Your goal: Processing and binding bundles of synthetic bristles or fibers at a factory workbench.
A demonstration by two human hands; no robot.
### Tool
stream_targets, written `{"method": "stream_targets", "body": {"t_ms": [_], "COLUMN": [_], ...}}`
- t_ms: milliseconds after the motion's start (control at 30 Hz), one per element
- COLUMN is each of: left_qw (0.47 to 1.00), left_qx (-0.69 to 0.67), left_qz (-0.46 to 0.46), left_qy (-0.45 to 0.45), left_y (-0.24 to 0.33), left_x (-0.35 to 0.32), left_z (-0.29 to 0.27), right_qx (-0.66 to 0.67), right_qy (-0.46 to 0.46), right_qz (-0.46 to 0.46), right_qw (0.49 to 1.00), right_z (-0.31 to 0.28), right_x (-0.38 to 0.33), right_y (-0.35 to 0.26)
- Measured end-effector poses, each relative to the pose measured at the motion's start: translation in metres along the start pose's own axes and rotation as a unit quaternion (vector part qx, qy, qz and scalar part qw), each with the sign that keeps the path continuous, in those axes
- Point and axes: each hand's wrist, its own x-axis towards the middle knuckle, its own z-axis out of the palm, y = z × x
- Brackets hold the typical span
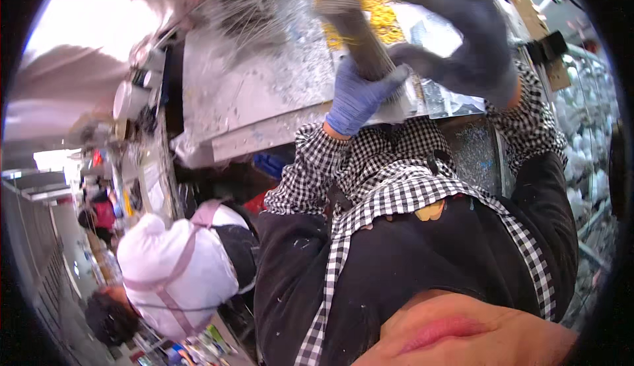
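My left hand (363,96), in a blue-violet knit glove, is wrapped round a bundle of thin grey strands (360,36). The bundle tilts up and to the left, with a band-like gathered part near its upper end. My right hand (472,39), in a dark grey glove, is just to the right and smeared by motion. Its fingers are spread apart, and the lowest reaches close to the bundle; I cannot tell whether it touches. More wispy grey strands (254,6) fan out over the left part of the worktable (264,78).
Small yellow pieces (383,19) lie on the table beyond the bundle. White buckets (129,100) stand at the far left. A person in a white top (178,267) is at lower left. Racks of clear wrapped items (591,161) line the right side.
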Motion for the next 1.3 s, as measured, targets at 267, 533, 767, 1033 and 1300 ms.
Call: {"method": "stream_targets", "body": {"t_ms": [267, 533, 767, 1033, 1300], "left_qw": [0.718, 0.431, 0.588, 0.710, 0.720], "left_qx": [-0.665, -0.861, -0.765, -0.645, -0.497], "left_qz": [-0.205, -0.259, -0.232, -0.149, -0.087], "left_qy": [0.011, 0.082, 0.120, 0.239, 0.477], "left_y": [-0.085, -0.058, -0.038, -0.012, 0.002], "left_x": [-0.025, -0.034, -0.045, -0.051, -0.058], "left_z": [-0.008, -0.002, -0.003, -0.010, -0.051], "right_qx": [0.220, 0.280, 0.316, 0.353, 0.415], "right_qy": [0.088, 0.113, 0.074, 0.048, -0.009], "right_qz": [0.419, 0.499, 0.493, 0.503, 0.506], "right_qw": [0.877, 0.812, 0.807, 0.787, 0.757], "right_z": [-0.024, -0.013, -0.003, 0.012, 0.033], "right_x": [-0.101, -0.121, -0.136, -0.138, -0.137], "right_y": [-0.054, -0.082, -0.085, -0.090, -0.101]}}
